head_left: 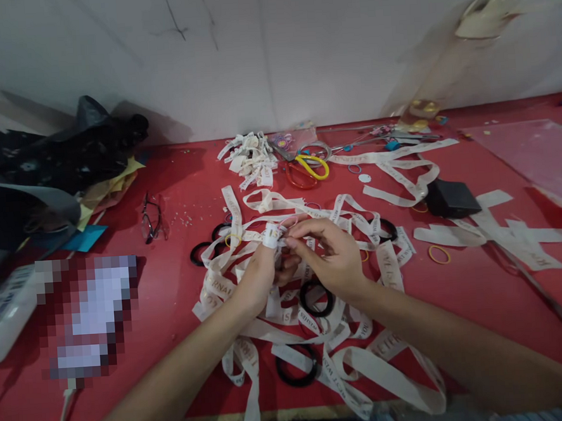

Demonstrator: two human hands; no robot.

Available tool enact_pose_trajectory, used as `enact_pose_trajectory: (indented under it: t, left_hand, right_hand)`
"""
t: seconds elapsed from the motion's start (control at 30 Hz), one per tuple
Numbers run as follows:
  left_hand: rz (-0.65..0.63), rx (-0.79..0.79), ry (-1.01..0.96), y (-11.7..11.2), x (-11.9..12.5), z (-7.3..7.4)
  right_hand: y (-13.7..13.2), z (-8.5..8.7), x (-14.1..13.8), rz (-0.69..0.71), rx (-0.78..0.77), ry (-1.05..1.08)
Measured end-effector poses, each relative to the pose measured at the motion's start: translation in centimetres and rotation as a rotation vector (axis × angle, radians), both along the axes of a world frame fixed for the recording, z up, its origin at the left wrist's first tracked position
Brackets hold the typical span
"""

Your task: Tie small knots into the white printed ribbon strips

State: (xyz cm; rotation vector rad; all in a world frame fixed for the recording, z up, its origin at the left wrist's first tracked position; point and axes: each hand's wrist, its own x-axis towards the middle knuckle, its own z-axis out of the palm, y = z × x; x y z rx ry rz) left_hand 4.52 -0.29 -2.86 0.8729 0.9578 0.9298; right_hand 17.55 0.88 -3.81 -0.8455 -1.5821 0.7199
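My left hand is closed around a piece of white printed ribbon, part of which wraps over its thumb. From the right, my right hand pinches the same ribbon between thumb and forefinger, close to the left fingertips. A thin pink strand shows near the fingers; its exact form is too small to tell. Beneath both hands lies a tangle of long white ribbons with printed lettering. Among them are several black rings, such as a black hair tie near the front.
Behind the hands lie a pile of short ribbon pieces and scissors with red and yellow handles. Glasses and a blurred-out phone-like object are left. A black box sits right, and a black bag back left.
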Motion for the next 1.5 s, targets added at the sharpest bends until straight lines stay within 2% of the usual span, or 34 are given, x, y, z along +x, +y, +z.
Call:
enact_pose_trajectory:
  t: [0.13, 0.3, 0.53, 0.7, 0.87, 1.0, 1.1, 1.23, 1.33, 1.4, 1.5]
  left_hand:
    - [0.022, -0.029, -0.023, -0.1, -0.1, -0.2]
    - [0.042, -0.005, 0.073, -0.2, -0.1, -0.6]
    - [-0.013, 0.016, 0.114, -0.5, -0.2, -0.4]
    - [-0.027, -0.018, 0.081, -0.7, -0.1, 0.2]
    - [-0.009, -0.04, 0.066, -0.7, 0.1, 0.1]
    - [-0.071, -0.03, 0.02, -0.8, 0.1, 0.1]
    - [-0.089, -0.048, -0.012, -0.7, 0.1, 0.0]
    - [-0.015, -0.034, 0.014, -0.6, -0.1, -0.5]
    - [0.072, 0.037, 0.104, -0.7, -0.3, -0.3]
    - [0.095, 0.118, 0.181, -0.8, -0.4, 0.2]
    - [0.1, 0.236, 0.296, -0.9, -0.6, 1.1]
  right_hand:
    - [-0.1, -0.1, 0.1, 0.046, 0.071, -0.075]
    - [0.0, 0.1, 0.2, 0.041, 0.049, -0.122]
    - [0.4, 0.5, 0.4, 0.01, 0.204, -0.199]
    - [0.6, 0.4, 0.2, -0.021, 0.301, -0.256]
    - [0.7, 0.4, 0.2, -0.067, 0.387, -0.345]
    - [0.8, 0.5, 0.5, -0.078, 0.482, -0.471]
    - [0.9, 0.5, 0.6, -0.104, 0.513, -0.471]
    - [1.0, 0.5, 0.5, -0.078, 0.464, -0.404]
    - [0.8, 0.9, 0.5, -0.018, 0.397, -0.293]
    - [0.6, 1.2, 0.5, 0.023, 0.282, -0.195]
    - [0.2, 1.5, 0.2, 0.077, 0.001, -0.015]
